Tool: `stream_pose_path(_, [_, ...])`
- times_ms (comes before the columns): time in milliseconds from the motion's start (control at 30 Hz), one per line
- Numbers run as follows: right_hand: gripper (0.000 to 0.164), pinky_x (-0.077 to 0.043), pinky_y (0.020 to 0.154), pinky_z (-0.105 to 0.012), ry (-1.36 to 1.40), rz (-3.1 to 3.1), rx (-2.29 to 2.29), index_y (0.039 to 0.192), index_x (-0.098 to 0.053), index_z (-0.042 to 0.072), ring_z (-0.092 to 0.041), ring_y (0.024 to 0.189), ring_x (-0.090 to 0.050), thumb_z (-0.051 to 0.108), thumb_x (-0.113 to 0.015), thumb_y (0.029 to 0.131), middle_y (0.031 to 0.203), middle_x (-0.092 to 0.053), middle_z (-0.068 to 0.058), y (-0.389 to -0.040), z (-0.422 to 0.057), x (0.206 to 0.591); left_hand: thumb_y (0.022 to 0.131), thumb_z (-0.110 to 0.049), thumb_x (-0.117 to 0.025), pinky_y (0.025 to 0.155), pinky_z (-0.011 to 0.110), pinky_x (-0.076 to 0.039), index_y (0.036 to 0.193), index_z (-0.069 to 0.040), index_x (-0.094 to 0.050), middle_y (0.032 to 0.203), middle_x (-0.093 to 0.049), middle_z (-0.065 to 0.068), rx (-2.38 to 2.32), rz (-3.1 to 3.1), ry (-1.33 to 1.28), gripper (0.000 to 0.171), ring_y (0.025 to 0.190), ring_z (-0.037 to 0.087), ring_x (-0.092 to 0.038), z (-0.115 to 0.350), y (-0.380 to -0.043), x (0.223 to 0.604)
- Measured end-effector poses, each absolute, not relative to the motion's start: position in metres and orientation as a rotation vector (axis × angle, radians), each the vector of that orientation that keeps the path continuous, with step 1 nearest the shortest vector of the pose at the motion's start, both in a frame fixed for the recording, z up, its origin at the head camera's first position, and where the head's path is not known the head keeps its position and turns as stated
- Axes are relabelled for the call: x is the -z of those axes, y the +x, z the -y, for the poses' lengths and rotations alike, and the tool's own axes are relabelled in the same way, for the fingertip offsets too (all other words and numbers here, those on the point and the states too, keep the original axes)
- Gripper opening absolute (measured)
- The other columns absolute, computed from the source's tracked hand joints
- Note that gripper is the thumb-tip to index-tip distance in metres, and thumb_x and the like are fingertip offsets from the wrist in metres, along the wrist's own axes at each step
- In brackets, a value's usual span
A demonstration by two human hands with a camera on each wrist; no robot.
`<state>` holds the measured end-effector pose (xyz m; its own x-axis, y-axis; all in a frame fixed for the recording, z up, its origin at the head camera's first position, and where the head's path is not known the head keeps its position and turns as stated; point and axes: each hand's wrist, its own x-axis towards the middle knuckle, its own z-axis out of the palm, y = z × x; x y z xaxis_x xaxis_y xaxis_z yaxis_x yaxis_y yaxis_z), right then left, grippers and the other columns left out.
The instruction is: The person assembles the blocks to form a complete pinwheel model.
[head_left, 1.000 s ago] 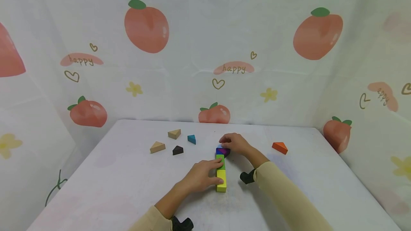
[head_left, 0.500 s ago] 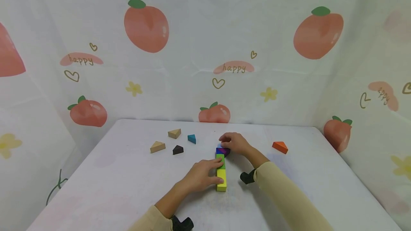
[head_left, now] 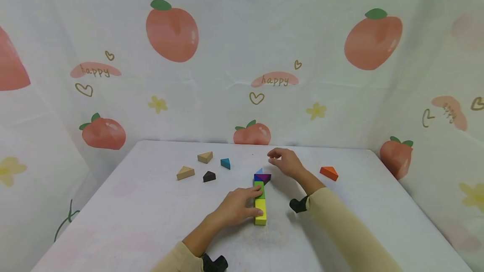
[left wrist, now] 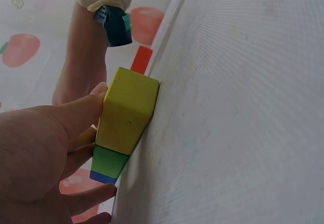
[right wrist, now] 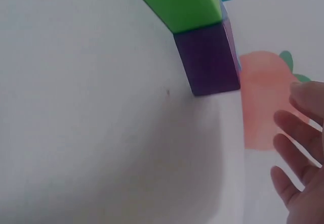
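Observation:
A yellow block (head_left: 261, 216) and a green block (head_left: 259, 194) lie end to end in a row on the table. At the row's far end sit a blue piece (head_left: 258, 178), a purple triangular block (head_left: 266, 177) and a pale blue piece (head_left: 259, 171). My left hand (head_left: 236, 207) rests on the row, thumb on the yellow block and fingers reaching over the green one. Just right of the far end, my right hand (head_left: 286, 163) hovers apart from the blocks with loosely bent fingers and nothing held. In the right wrist view the purple block (right wrist: 210, 59) stands against the green one (right wrist: 182, 1).
Left of the row lie two plain wood triangles (head_left: 205, 157) (head_left: 185, 173), a black one (head_left: 209, 176) and a teal one (head_left: 225, 163). An orange triangle (head_left: 329, 173) lies to the right on the white table (head_left: 151, 217). A printed curtain (head_left: 215, 95) hangs behind.
My right hand has let go of the row's far end and moved a little right and up, uncovering the pale blue piece. My left hand has stayed in place.

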<state>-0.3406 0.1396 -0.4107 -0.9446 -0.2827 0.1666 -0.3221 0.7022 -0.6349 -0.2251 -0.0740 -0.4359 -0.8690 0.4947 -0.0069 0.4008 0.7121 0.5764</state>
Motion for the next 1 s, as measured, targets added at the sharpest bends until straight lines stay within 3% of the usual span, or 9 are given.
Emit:
stream_pose_path(233, [0.024,-0.048,0.090,-0.048,0.489,2.743,-1.004,0.113,-0.068,0.003,-0.032,0.104,-0.058,0.015,-0.067,0.092,0.108,-0.068,-0.011,-0.339,-0.160,0.409,0.087,-0.044,-0.071,0.106,0.051,-0.036,0.142,-0.023,-0.052,0.149,-0.044,-0.006,-0.882,-2.760,0.727,0.062,0.135,0.025,-0.041,0.074,-0.223,0.435])
stream_pose_path(1000, [0.031,-0.042,0.091,-0.054,0.334,2.686,-0.878,0.116,-0.065,-0.002,-0.041,0.108,-0.052,0.015,-0.068,0.091,0.116,-0.063,-0.023,-0.329,-0.251,0.409,0.087,-0.043,-0.071,0.106,0.050,-0.036,0.143,-0.024,-0.051,0.149,-0.043,-0.008,-0.881,-2.760,0.724,0.062,0.135,0.024,-0.041,0.074,-0.222,0.436])
